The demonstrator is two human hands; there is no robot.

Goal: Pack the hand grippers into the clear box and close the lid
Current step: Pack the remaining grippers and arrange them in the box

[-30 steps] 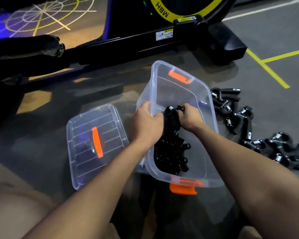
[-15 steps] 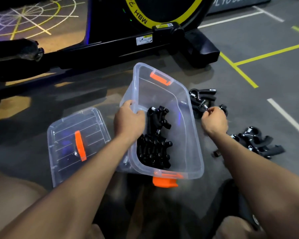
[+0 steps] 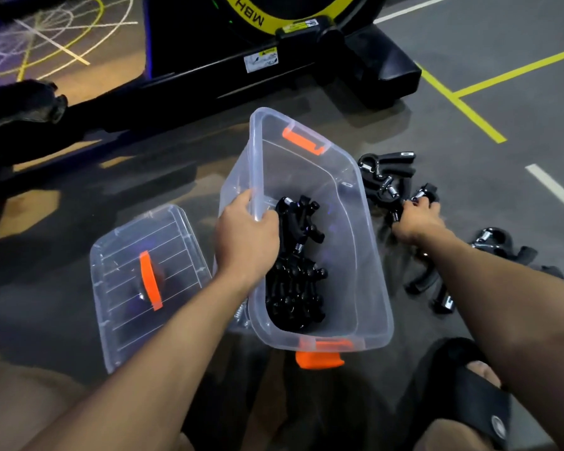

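On the grey gym floor (image 3: 469, 196) sits the clear box (image 3: 368, 255), open, with an orange latch at its far end and another at its near end. Along its left inner wall lies a dark stack of hand grippers (image 3: 295, 271), black handles and small steel springs crowded together. The left hand (image 3: 246, 237) holds the box's left rim, its fingers (image 3: 269, 219) curled over the edge into the box and the thumb on the outside wall. To the left of the box, apart from it, the clear lid (image 3: 176, 242) lies flat on the floor, an orange handle at its middle.

Just right of the box, the right hand (image 3: 415, 219) reaches into a loose pile of grippers (image 3: 386, 177) on the floor, its fingers clenched round one hand gripper (image 3: 425, 193) whose spring and black end show above the knuckles. More loose grippers (image 3: 494, 240) lie farther right, partly behind the forearm. A black slide sandal (image 3: 469, 395) shows at the lower right. Beyond the box stands a black exercise machine (image 3: 274, 53) with a yellow ring, and yellow and white lines cross the floor.
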